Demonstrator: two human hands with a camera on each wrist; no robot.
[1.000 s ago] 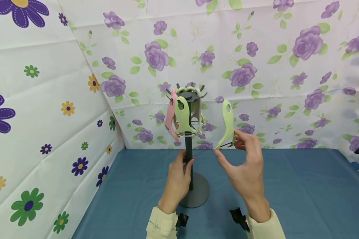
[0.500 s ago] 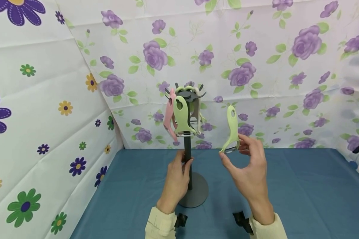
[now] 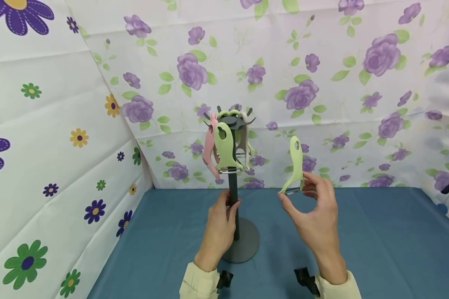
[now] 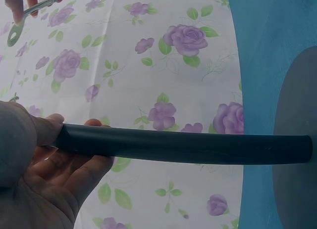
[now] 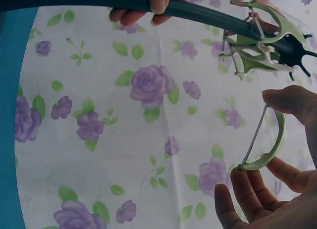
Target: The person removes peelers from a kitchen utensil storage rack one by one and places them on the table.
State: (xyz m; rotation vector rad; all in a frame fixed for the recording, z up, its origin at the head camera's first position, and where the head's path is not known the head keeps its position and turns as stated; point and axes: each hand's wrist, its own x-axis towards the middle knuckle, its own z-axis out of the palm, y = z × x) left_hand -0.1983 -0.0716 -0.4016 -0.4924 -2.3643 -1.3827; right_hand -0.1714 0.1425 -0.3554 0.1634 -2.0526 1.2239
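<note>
A dark stand [image 3: 233,187] with a round base and hooks at its top rises from the table. My left hand [image 3: 217,230] grips its pole below the hanging peelers; the left wrist view shows thumb and fingers around the pole [image 4: 173,146]. To the right of the stand, my right hand [image 3: 318,222] pinches a light green peeler [image 3: 296,160] by the two sides of its blade end, handle upward. On the hooks hang a green peeler [image 3: 224,145] in front, a pink peeler [image 3: 209,147] at the left, and a greyish peeler [image 3: 244,137] with more green behind, partly hidden.
A blue cloth [image 3: 381,241] covers the table under the stand. Behind it hangs a white sheet [image 3: 224,25] with purple roses, and a sheet with daisies [image 3: 60,166] closes off the left side.
My right hand has moved right and slightly down with the green peeler, away from the stand. The left hand keeps its grip on the pole.
</note>
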